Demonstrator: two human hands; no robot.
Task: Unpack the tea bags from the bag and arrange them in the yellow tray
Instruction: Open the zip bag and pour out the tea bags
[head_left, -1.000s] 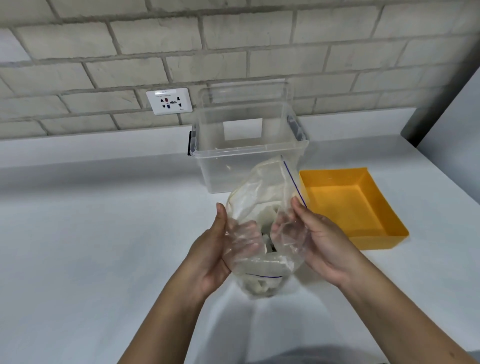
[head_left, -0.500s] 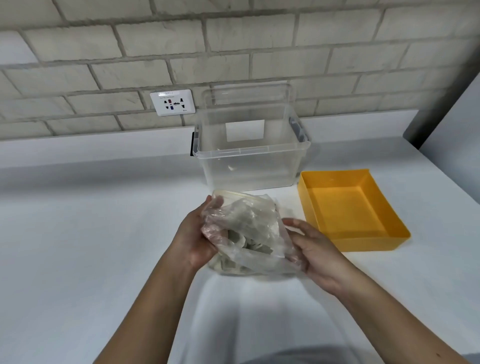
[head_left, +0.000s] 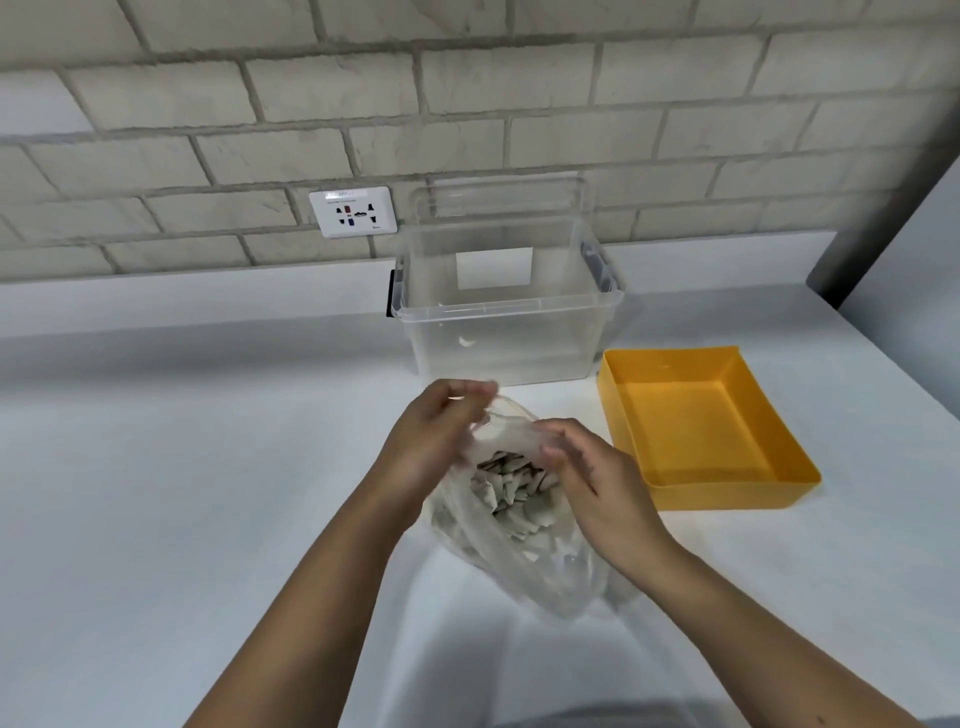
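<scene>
You pinched the mouth of the bag (head_left: 524, 561) apart with left hand (head_left: 436, 436) and right hand (head_left: 597, 483). The tea bags (head_left: 511, 486) lay inside, between both hands, with the yellow tray (head_left: 691, 431) nearer your right.

Clear bin (head_left: 506, 332), lid (head_left: 501, 200) perhaps behind; wall socket (head_left: 353, 211).
</scene>
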